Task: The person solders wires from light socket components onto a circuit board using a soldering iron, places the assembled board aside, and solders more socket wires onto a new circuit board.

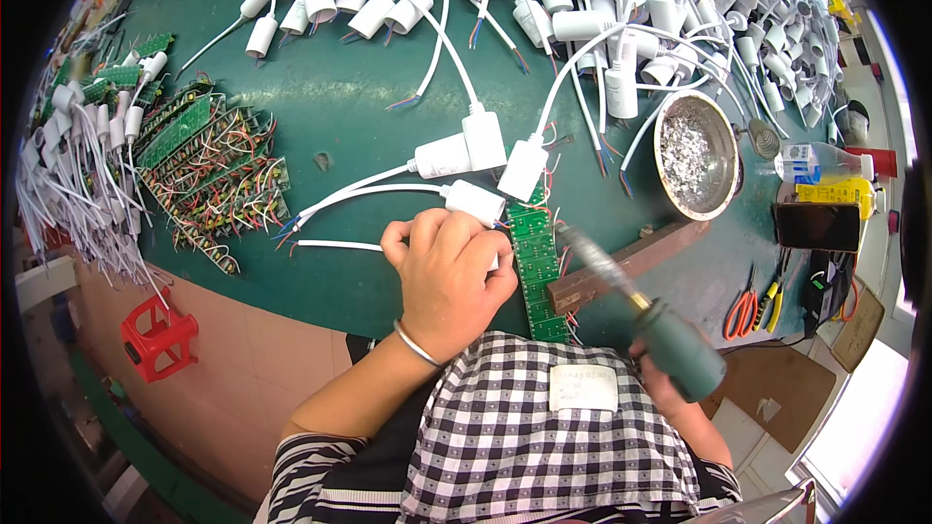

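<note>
My left hand (pixel 449 277) is closed, thumb against fingers, around a white cylindrical cable piece (pixel 493 264) mostly hidden by the fingers; a white cable (pixel 340 245) runs out at its left. It rests beside a green circuit board strip (pixel 537 277) with thin red and white wires. In my right hand (pixel 662 383) is a soldering iron (pixel 683 349) with a dark green handle; its blurred shaft points up-left toward the board's right edge. White sockets with cables (pixel 476 202), (pixel 524 170) lie at the board's top end and just above my left hand.
A brown bar (pixel 626 267) lies right of the board. Beyond it stands a round metal bowl (pixel 695 150) of silvery scraps. White sockets (pixel 582 0) heap at the back. Wired boards (pixel 214 170) lie left. Pliers (pixel 743 312), a phone (pixel 817 226) and a bottle (pixel 811 163) sit right.
</note>
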Motion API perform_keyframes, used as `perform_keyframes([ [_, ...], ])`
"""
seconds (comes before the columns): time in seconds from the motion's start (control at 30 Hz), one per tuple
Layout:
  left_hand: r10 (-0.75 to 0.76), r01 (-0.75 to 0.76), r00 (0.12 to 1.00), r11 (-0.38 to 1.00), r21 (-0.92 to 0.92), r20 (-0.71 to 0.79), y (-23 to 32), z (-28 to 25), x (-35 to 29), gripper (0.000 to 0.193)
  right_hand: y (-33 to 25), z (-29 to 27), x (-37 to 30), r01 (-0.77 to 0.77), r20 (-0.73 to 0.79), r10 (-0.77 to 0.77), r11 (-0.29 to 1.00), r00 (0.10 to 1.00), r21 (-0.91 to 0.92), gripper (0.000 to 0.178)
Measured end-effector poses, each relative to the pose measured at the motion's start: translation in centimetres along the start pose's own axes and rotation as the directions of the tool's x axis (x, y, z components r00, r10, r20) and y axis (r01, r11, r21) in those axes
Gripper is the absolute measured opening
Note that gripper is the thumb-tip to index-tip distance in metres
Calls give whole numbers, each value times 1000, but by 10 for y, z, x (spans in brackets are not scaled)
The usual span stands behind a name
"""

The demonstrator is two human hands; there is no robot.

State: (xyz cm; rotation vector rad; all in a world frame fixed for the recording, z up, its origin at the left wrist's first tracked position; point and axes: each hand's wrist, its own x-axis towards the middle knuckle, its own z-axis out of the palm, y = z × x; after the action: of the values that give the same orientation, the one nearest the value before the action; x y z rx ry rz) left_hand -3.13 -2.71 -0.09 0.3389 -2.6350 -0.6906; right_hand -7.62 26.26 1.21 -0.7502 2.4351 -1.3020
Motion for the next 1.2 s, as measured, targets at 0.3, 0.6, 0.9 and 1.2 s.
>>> perform_keyframes([
  [0.3,10,-9,1000,1000,17,-9,1,-1,-1,16,-4,-33,27,186,-600,-98,979,794,87,46],
  [0.6,21,-22,1000,999,47,22,5,-3,-5,18,-1,-27,34,169,-662,-48,978,748,119,38],
  [0.9,17,-39,983,993,113,185,-8,-36,-14,35,13,-26,25,137,-584,60,948,810,288,40],
  [1.2,620,-543,784,663,516,28,11,-42,40,25,10,-17,29,200,-639,123,891,760,408,35],
])
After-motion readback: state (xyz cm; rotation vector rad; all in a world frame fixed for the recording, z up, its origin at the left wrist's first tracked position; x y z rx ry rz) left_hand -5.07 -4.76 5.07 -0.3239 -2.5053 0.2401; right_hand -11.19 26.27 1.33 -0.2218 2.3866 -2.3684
